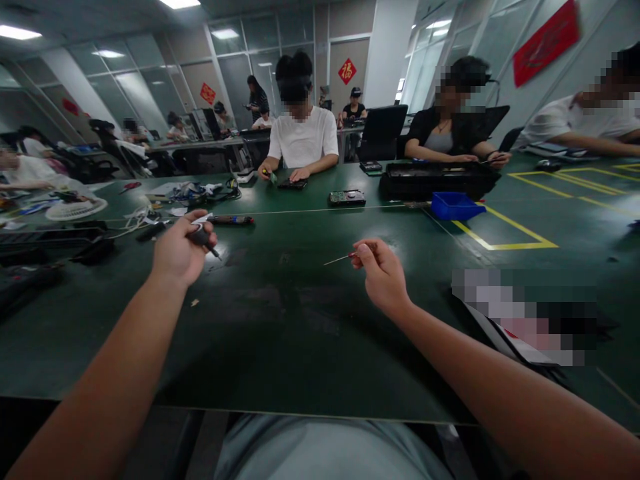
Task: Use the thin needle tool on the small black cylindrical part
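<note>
- Left grip (181, 251) is closed around a dark-handled screwdriver (204, 238), held above the desk (280, 313) with its short tip pointing down and to the right.
- Right grip (381, 272) is closed, pinching a thin metal rod (339, 258) at its red end between thumb and fingertips; the rod points left, towards the other hand, and hangs clear of the desk.
- Both hands are well apart, with bare green desk between and beneath them.
- Beyond the left hand lie a dark pen-like tool (231, 219) and a tangle of cables (197, 192).
- Farther back, near the desk's middle, sits a hard drive (347, 197); to its right a blue tray (455, 205) lies beside yellow tape lines (520, 230).
- Across the desk, a person in a white shirt (303, 139) has both hands at a small dark device (293, 184); another person in dark clothing (453, 130) leans over a black case (435, 179).
</note>
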The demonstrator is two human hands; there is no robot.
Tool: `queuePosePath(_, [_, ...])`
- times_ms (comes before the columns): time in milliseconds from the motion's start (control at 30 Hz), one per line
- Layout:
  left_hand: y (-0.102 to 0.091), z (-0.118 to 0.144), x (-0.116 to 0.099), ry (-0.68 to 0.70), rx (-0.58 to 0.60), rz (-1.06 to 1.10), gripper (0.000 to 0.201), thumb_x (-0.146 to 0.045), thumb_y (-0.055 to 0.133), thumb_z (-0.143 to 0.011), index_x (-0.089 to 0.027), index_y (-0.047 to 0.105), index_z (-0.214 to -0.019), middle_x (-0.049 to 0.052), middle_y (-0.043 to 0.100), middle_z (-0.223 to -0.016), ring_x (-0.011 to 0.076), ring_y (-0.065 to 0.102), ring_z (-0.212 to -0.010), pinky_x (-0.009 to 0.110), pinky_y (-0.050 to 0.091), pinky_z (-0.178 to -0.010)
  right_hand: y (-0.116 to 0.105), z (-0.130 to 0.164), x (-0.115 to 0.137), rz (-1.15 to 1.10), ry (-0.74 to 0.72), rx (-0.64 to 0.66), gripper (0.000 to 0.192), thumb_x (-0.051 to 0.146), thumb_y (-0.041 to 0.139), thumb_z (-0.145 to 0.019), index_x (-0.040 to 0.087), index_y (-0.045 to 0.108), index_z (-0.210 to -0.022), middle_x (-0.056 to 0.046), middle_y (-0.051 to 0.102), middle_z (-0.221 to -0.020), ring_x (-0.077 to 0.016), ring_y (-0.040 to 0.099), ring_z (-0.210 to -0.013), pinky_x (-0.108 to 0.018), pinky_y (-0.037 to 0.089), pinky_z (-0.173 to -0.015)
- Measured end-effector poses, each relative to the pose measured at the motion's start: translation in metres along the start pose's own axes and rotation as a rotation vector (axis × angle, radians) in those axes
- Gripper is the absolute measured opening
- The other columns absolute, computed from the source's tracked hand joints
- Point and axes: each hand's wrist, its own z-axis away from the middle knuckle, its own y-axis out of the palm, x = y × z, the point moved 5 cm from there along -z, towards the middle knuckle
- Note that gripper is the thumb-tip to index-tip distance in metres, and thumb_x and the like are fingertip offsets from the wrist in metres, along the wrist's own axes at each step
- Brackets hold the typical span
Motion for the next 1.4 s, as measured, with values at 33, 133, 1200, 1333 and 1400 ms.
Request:
queuePosePath(33, [0.014,0.005,0.006,-0.037,0.057,0.013,0.022,-0.005,0.041,-0.088,-0.013,0.061,-0.095,0.002,0.053,-0.071,0.0139,0.049,-0.066,0.030,0.038,-0.061,0.000,0.000,-0.001,0.005,0.000,0.001,0.022,0.041,0.051,-0.096,0.022,0.061,-0.095,-0.002,0.068,-0.078,-0.0169,0.063,-0.070,-0.034,0.051,-0.068])
queuePosePath(133, [0.053,0.022,0.025,-0.136,0.195,0.029,0.024,-0.004,0.042,-0.086,-0.012,0.060,-0.100,0.003,0.054,-0.071,0.0136,0.051,-0.063,0.029,0.040,-0.061,0.000,0.000,-0.003,0.022,0.007,0.005,0.022,0.042,0.050,-0.097,0.023,0.061,-0.096,-0.002,0.068,-0.079,-0.0170,0.063,-0.072,-0.035,0.051,-0.069])
queuePosePath(1200, [0.094,0.065,0.134,0.065,0.721,-0.672,0.052,-0.019,0.058,-0.080,-0.024,0.051,-0.131,0.008,0.060,-0.105,0.0247,0.057,-0.095,0.042,0.041,-0.088,0.003,-0.001,-0.006,-0.007,0.053,-0.003,0.027,0.047,0.053,-0.095,0.022,0.062,-0.099,-0.005,0.068,-0.084,-0.0199,0.064,-0.076,-0.038,0.053,-0.072])
queuePosePath(1333, [0.092,0.070,0.139,0.138,0.700,-0.793,0.054,-0.010,0.061,-0.078,-0.023,0.052,-0.129,0.012,0.060,-0.113,0.0279,0.058,-0.102,0.044,0.042,-0.091,0.004,0.000,-0.005,0.027,0.059,0.024,0.027,0.046,0.052,-0.095,0.021,0.063,-0.095,-0.004,0.066,-0.080,-0.0193,0.062,-0.074,-0.036,0.051,-0.070])
queuePosePath(1400, [0.093,0.070,0.138,0.157,0.681,-0.835,0.037,-0.014,0.062,-0.083,-0.022,0.058,-0.119,0.013,0.061,-0.112,0.0295,0.059,-0.102,0.045,0.044,-0.090,0.003,0.000,-0.004,0.069,0.060,0.030,0.027,0.045,0.051,-0.096,0.021,0.064,-0.091,-0.003,0.065,-0.075,-0.0183,0.060,-0.069,-0.035,0.049,-0.067])
